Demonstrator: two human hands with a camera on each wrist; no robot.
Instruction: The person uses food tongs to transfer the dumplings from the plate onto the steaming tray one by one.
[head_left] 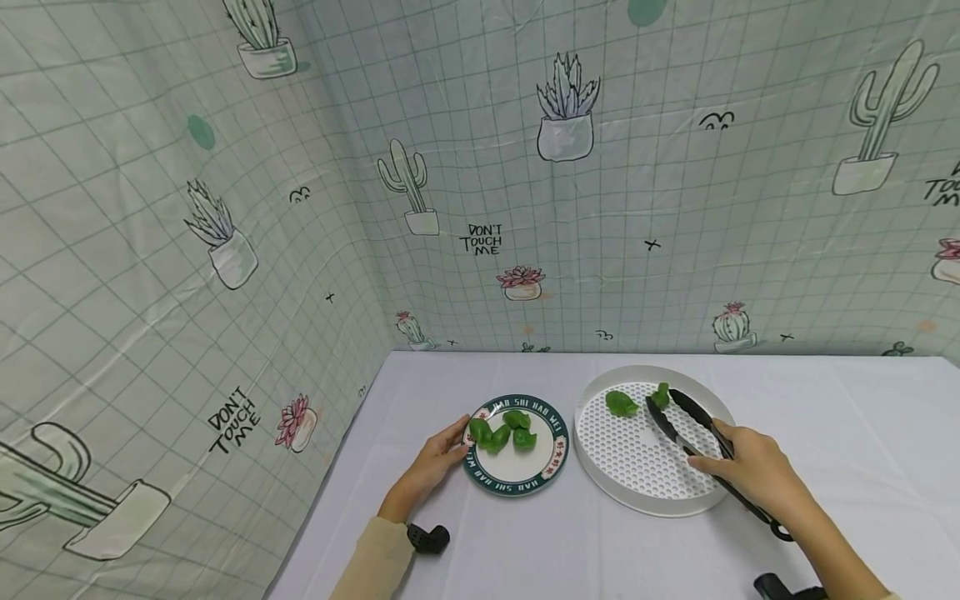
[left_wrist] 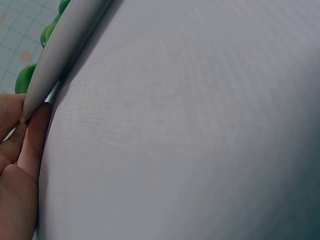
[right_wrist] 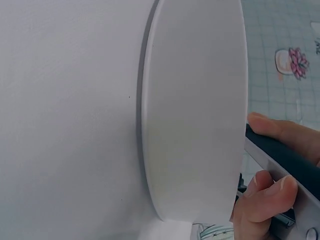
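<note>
In the head view my left hand (head_left: 432, 460) pinches the left rim of a small plate (head_left: 517, 463) with a green lettered border. The left wrist view shows fingers and thumb on either side of that rim. Several green leaves (head_left: 524, 439) lie on the plate. My right hand (head_left: 759, 468) grips black-tipped tongs (head_left: 678, 437) over a round white perforated tray (head_left: 637, 471). One leaf (head_left: 661, 395) is between the tong tips; whether they squeeze it I cannot tell. Another leaf (head_left: 621, 404) lies on the tray, left of the tips.
The plate and tray stand side by side on a white-covered table (head_left: 585, 550), a narrow gap between them. A cactus-printed cloth (head_left: 600, 200) hangs behind and to the left. Black devices (head_left: 428, 539) sit at both wrists.
</note>
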